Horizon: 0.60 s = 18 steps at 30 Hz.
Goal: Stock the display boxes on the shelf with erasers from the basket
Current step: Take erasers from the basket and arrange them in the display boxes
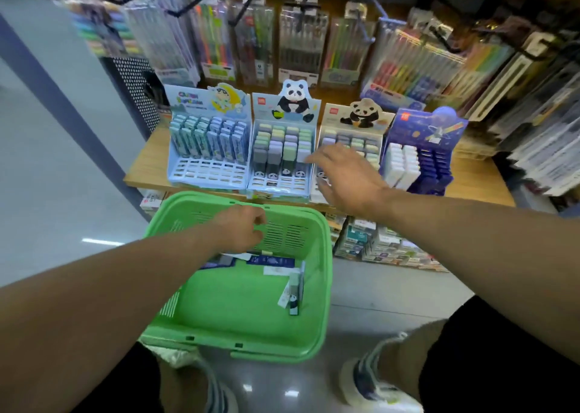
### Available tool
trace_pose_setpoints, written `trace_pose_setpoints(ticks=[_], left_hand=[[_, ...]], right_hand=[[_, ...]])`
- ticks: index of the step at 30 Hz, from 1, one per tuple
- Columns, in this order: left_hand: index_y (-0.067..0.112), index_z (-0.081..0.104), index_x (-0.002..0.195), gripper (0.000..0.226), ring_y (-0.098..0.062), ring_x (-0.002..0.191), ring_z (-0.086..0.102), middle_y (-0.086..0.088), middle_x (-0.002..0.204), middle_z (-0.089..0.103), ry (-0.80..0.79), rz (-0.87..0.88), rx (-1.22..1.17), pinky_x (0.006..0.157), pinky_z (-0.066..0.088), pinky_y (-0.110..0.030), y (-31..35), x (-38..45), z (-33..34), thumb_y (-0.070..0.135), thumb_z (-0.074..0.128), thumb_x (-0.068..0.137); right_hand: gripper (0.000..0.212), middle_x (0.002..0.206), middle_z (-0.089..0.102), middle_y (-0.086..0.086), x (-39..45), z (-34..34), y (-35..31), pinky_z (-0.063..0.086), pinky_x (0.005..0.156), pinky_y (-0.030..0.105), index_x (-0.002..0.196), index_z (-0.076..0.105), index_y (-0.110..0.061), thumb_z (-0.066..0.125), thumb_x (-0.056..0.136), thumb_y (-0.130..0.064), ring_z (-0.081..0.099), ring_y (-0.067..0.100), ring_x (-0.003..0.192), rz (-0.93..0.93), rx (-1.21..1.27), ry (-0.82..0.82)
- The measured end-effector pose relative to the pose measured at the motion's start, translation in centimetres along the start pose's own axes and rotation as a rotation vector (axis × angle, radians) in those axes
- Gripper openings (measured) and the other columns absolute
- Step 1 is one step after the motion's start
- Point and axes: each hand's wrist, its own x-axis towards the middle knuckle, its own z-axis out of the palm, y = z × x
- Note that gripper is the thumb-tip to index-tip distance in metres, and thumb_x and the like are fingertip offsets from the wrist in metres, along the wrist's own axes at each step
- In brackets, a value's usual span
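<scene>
Now the right hand [342,180] hovers with fingers spread and holding nothing over the panda display boxes [282,148] on the shelf [480,186], while the left hand [241,230], curled with its grip unclear, is nearer the erasers [293,296] lying lengthwise in the basket [320,287] below.

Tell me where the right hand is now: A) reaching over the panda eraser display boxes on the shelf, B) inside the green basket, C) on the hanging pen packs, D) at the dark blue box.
A: the right hand reaches, fingers spread, over the panda display boxes.
</scene>
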Motion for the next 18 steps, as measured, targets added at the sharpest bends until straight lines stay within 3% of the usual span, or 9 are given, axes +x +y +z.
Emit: trace_pose_setpoints(ticks=[6, 11, 13, 15, 18], left_hand=[[0.015, 0.056, 0.129, 0.04, -0.026, 0.106, 0.06, -0.012, 0.127, 0.062, -0.117, -0.267, 0.053, 0.087, 0.049, -0.031, -8.6, -3.4, 2.8, 0.032, 0.063, 0.093], [0.012, 0.047, 0.139, 0.049, -0.029, 0.124, 0.055, -0.016, 0.139, 0.054, -0.175, -0.372, 0.029, 0.102, 0.045, -0.033, -12.5, -4.2, 7.0, 0.021, 0.056, 0.092], [0.008, 0.043, 0.142, 0.051, -0.028, 0.129, 0.051, -0.017, 0.144, 0.049, -0.211, -0.387, -0.019, 0.105, 0.042, -0.032, -12.8, -3.3, 9.5, 0.021, 0.055, 0.094], [0.006, 0.04, 0.145, 0.055, -0.028, 0.131, 0.049, -0.017, 0.146, 0.046, -0.249, -0.421, -0.102, 0.107, 0.041, -0.033, -13.0, -2.1, 12.3, 0.021, 0.055, 0.095], [0.004, 0.036, 0.147, 0.058, -0.029, 0.132, 0.047, -0.019, 0.147, 0.044, -0.31, -0.488, -0.218, 0.107, 0.042, -0.033, -13.6, -0.3, 15.5, 0.018, 0.056, 0.095]], right_hand=[[0.057, 0.134, 0.056, 0.006, 1.8, 6.6, -9.5, 0.049, 0.101, 0.043, 0.146, 0.044, -0.019, 0.054, 0.091, -0.006, 0.054, 0.027, 0.123, -0.135, 0.01, -0.474], [0.033, 0.126, 0.058, 0.011, 3.6, 14.1, -14.7, 0.046, 0.082, 0.035, 0.127, 0.055, -0.01, 0.054, 0.093, -0.009, 0.058, 0.032, 0.116, -0.01, 0.124, -0.637], [0.03, 0.123, 0.059, 0.014, 4.5, 17.5, -16.6, 0.05, 0.085, 0.037, 0.122, 0.058, -0.008, 0.055, 0.093, -0.01, 0.06, 0.034, 0.113, 0.062, 0.179, -0.671], [0.039, 0.131, 0.055, 0.017, 5.3, 21.4, -18.2, 0.051, 0.096, 0.041, 0.13, 0.056, -0.005, 0.057, 0.092, -0.011, 0.058, 0.036, 0.12, 0.107, 0.219, -0.686], [0.068, 0.156, 0.033, 0.018, 6.5, 26.8, -19.9, 0.033, 0.117, 0.045, 0.155, 0.027, -0.005, 0.055, 0.093, -0.011, 0.038, 0.037, 0.14, 0.108, 0.212, -0.655]])
